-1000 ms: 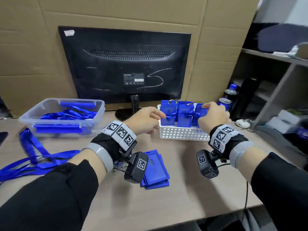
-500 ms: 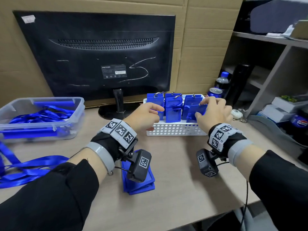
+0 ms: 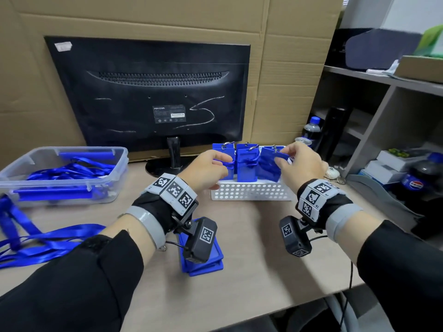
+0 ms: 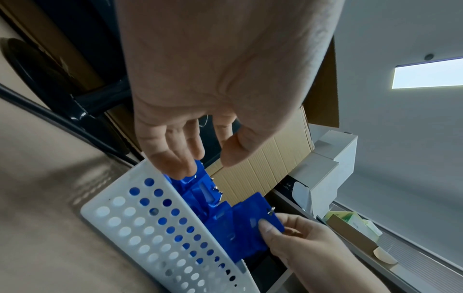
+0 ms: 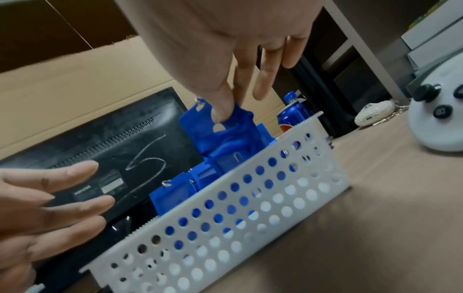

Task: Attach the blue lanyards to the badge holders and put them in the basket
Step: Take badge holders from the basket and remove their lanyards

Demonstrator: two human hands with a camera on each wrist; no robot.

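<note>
Nearest on the beige desk (image 3: 251,259), in front of the white basket (image 3: 251,191), a short stack of blue holders (image 3: 203,262) lies flat, partly hidden by the left wrist camera. Left of that, loose lanyards (image 3: 48,238) trail across the surface.

The left hand (image 3: 206,170) hovers at the basket's left end, fingers relaxed and spread, holding nothing. The right hand (image 3: 299,164) pinches the top of a badge holder (image 3: 269,166) between thumb and forefinger at the basket's right end, the holder raised above its neighbours. Other holders stand upright in the basket, metal clips at their tops.

Well left of the basket sits a clear tub (image 3: 60,173) of lanyards. Behind the basket stands a monitor (image 3: 148,92), back turned, against cardboard (image 3: 275,68). Right of the basket, bottles and a can stand beside grey shelves (image 3: 383,116).
</note>
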